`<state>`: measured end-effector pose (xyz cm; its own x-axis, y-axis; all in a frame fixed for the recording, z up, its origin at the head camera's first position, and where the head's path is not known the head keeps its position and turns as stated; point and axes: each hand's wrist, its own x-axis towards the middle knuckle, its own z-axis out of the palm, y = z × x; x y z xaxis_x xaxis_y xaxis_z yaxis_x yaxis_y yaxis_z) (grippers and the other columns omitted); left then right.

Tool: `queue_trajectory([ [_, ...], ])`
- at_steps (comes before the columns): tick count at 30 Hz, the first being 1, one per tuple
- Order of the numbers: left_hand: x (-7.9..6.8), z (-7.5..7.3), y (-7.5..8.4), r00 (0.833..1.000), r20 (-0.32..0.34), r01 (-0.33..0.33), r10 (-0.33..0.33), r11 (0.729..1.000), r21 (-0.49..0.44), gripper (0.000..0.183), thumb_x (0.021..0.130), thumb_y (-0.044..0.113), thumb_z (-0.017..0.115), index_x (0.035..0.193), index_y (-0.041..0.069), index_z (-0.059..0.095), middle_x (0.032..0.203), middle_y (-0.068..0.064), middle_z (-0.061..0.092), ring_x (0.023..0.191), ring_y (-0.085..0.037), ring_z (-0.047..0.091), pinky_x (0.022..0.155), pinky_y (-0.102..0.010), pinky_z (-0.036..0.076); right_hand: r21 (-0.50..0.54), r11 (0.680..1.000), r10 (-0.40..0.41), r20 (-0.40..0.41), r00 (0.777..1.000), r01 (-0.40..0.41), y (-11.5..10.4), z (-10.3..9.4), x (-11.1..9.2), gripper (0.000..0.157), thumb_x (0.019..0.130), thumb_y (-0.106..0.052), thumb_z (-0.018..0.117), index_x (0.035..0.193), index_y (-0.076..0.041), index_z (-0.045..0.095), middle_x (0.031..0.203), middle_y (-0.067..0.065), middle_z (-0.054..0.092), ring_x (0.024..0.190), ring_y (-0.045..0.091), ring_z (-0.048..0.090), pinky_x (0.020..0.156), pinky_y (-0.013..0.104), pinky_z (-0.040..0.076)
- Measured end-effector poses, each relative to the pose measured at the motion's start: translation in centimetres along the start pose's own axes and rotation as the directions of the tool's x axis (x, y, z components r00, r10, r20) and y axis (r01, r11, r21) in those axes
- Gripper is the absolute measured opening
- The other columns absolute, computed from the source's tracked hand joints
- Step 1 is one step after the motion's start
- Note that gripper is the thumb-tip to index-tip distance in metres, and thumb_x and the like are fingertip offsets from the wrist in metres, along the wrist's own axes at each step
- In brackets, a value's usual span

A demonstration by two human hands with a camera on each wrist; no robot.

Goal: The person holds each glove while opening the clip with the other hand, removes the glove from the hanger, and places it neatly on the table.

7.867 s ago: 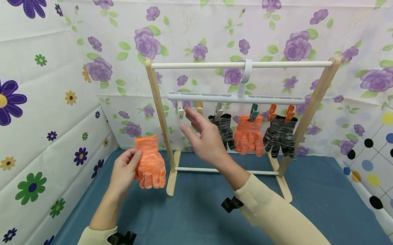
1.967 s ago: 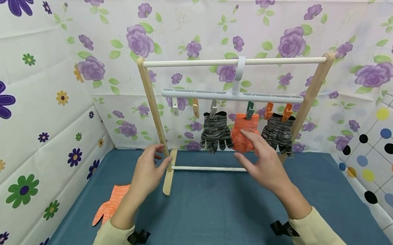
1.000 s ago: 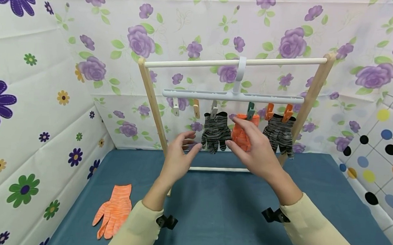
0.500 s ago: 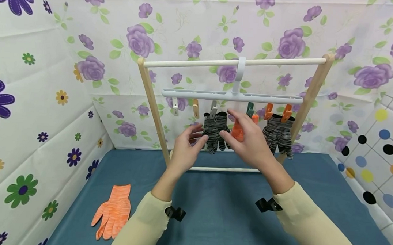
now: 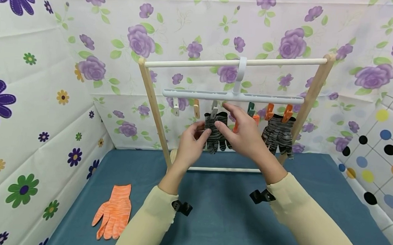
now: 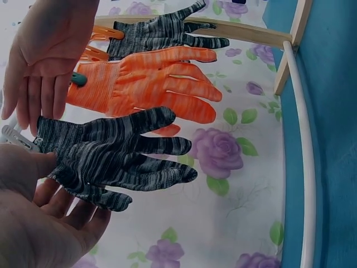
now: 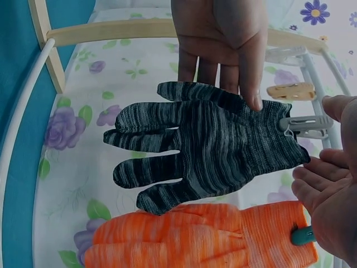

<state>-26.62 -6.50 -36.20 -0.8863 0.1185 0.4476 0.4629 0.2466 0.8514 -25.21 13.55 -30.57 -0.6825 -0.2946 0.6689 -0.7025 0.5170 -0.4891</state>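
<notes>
A black-and-grey striped knit glove (image 5: 212,139) hangs by its cuff from a grey clip (image 5: 214,110) on the white hanger (image 5: 197,94). My left hand (image 5: 189,146) is at the glove's left edge, its thumb (image 6: 42,163) in front of the cuff and its fingers spread behind. My right hand (image 5: 245,137) is raised on the other side of the cuff, thumb and fingers apart, with nothing between them. In the head view it covers most of a hanging orange glove (image 6: 150,84), held by a green clip (image 5: 251,108).
The hanger hooks over the rod of a wooden-ended rack (image 5: 153,109). White (image 5: 175,107) and tan (image 5: 196,108) clips hang bare at left. Two orange clips hold another striped glove (image 5: 278,135) at right. An orange glove (image 5: 114,210) lies on the blue table (image 5: 218,215).
The orange glove earlier in my left hand now lies on the table. Both hands have since come together at the striped glove, the right moving left and up from the hanging orange one.
</notes>
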Motion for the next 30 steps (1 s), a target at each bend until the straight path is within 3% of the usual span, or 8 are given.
queue_trajectory([
  [6, 0.2, 0.1, 0.1, 1.0, 0.005, -0.014, 0.014, 1.0, -0.021, 0.038, 0.111, 0.021, 0.061, 0.143, 0.0, 0.062, 0.126, -0.014, 0.07, 0.106, -0.026, 0.068, 0.086, -0.041, 0.055, 0.058, 0.997, 0.04, 0.022, 0.999, -0.042, 0.1, 0.2, 0.7, 0.058, 0.108, -0.027, 0.067, 0.157, -0.003, 0.048, 0.158, 0.014, 0.052, 0.146, 0.032, 0.049, 0.116, 0.048, 0.043],
  [14, 0.3, 0.1, 0.2, 1.0, 0.011, -0.014, 0.015, 0.999, -0.046, 0.03, 0.111, 0.017, 0.06, 0.135, 0.0, 0.067, 0.117, -0.014, 0.071, 0.097, -0.025, 0.066, 0.078, -0.033, 0.051, 0.165, 0.978, 0.123, 0.038, 0.992, -0.128, 0.0, 0.5, 1.5, 0.055, 0.109, -0.033, 0.065, 0.155, -0.007, 0.052, 0.152, 0.012, 0.058, 0.141, 0.026, 0.054, 0.117, 0.046, 0.042],
  [24, 0.2, 0.1, 0.2, 1.0, 0.011, -0.013, 0.014, 0.998, -0.062, 0.029, 0.111, 0.017, 0.06, 0.133, -0.001, 0.068, 0.116, -0.015, 0.071, 0.096, -0.027, 0.066, 0.079, -0.035, 0.05, 0.304, 0.937, 0.17, 0.042, 0.985, -0.175, 0.0, 1.1, 2.3, 0.051, 0.109, -0.031, 0.066, 0.149, -0.002, 0.058, 0.138, 0.014, 0.066, 0.127, 0.026, 0.064, 0.107, 0.047, 0.051],
  [30, 0.4, 0.1, 0.2, 1.0, 0.015, -0.016, 0.016, 0.999, -0.046, 0.029, 0.111, 0.017, 0.06, 0.133, -0.001, 0.068, 0.114, -0.015, 0.071, 0.091, -0.024, 0.064, 0.076, -0.033, 0.049, 0.386, 0.897, 0.215, 0.046, 0.976, -0.216, 0.1, 1.2, 2.5, 0.052, 0.109, -0.031, 0.066, 0.15, -0.001, 0.057, 0.141, 0.014, 0.066, 0.132, 0.024, 0.062, 0.11, 0.046, 0.049],
])
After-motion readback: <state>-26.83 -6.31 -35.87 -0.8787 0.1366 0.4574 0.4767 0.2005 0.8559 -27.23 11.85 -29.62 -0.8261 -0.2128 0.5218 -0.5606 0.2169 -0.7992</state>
